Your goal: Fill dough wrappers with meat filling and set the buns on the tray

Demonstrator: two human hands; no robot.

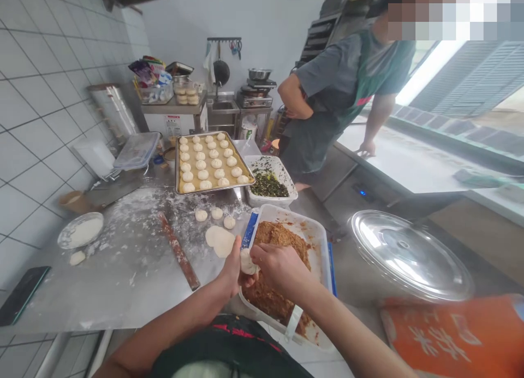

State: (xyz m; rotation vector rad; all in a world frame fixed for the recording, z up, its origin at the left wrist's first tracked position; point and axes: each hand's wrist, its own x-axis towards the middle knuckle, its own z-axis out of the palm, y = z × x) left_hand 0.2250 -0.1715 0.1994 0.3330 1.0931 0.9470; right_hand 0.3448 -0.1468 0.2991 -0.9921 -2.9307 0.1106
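Observation:
A partly gathered dough bun sits between my two hands, over the left edge of a white tub of brown minced filling. My left hand cups the bun from the left and below. The fingers of my right hand pinch its rim from the right. Flat dough wrappers lie on the floured table just left of my hands, with several small dough pieces behind them. A wooden rolling pin rests farther left.
A baking tray of pleated buns stands behind, beside a tub of chopped green filling. At left are a flour bowl and a phone. A glass lid lies at right. Another person leans on a counter.

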